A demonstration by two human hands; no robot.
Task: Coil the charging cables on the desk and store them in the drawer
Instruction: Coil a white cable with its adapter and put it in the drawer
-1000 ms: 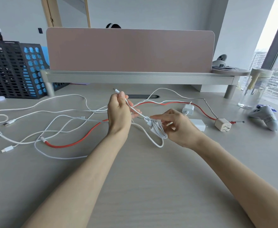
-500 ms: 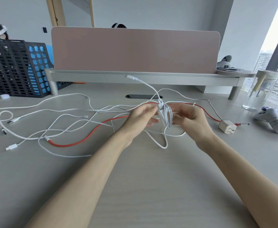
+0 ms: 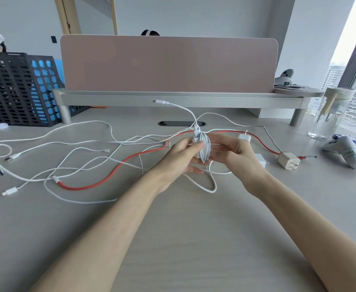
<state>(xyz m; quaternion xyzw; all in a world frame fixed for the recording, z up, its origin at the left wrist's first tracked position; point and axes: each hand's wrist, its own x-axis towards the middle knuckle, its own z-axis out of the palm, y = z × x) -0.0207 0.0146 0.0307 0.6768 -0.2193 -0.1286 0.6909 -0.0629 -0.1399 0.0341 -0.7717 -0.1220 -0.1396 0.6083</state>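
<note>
Far left, at the back of the table (image 3: pixel 194 239): black mesh file rack (image 3: pixel 11 87), upright, with a blue rack (image 3: pixel 42 85) just behind it.

In front of these: loose white cables (image 3: pixel 25 142) sprawled in overlapping curves on the tabletop, one flat plug end (image 3: pixel 10 191) lying free near the left edge. Across them, a red cable (image 3: pixel 101 182), running from a white-tipped end at lower left, up behind the hands and on toward the right.

Behind the middle: pink divider panel (image 3: pixel 168 64) standing on a grey shelf riser (image 3: pixel 173 99).

Centre, raised just above the tabletop: white cable coil (image 3: pixel 204 147), wound into a tight upright bundle between both hands. Left hand (image 3: pixel 179 159): curls round the coil's left side, thumb on top, fingers tucked beneath. Right hand (image 3: pixel 236 157): pinches the coil's right side with bent fingers. From the top of the bundle, a free tail arching up and left to a plug tip (image 3: pixel 161 102); below it, a slack loop (image 3: pixel 210 189) resting on the table.

Right of the hands: white charger (image 3: pixel 245 137), then a beige plug adapter (image 3: pixel 288 161) beside the red cable. Further right: clear glass jar (image 3: pixel 328 114), and near it a pale game controller (image 3: pixel 345 150).
</note>
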